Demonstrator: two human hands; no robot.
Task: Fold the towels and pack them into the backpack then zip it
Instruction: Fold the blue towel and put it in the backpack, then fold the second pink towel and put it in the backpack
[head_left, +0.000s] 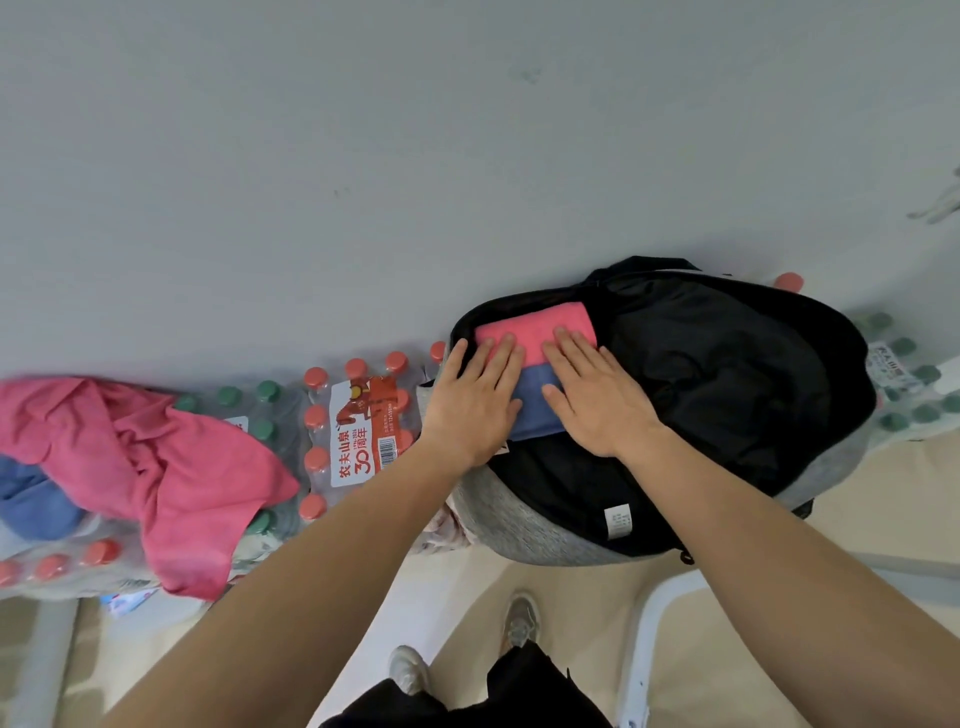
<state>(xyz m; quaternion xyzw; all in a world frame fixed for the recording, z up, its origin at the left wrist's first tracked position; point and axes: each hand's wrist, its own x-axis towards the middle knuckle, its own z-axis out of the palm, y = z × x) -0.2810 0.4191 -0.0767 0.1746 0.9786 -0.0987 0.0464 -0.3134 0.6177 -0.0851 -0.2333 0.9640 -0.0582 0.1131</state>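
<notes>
Backpack (727, 364) lies open, holding a folded pink towel (540, 325) and folded blue towel (535, 408) side by side. Left hand (475, 400) and right hand (592, 400) press flat on both, fingers straight and close together. Crumpled pink towel (171, 457) lies left on bottled-water packs (363, 426).

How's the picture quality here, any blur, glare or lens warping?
Head view: flat, even light, no hard shadows; wide lens bows the base of the wall; left hand and right hand on the folded towels look sharp, loose pink towel at left softer.
</notes>
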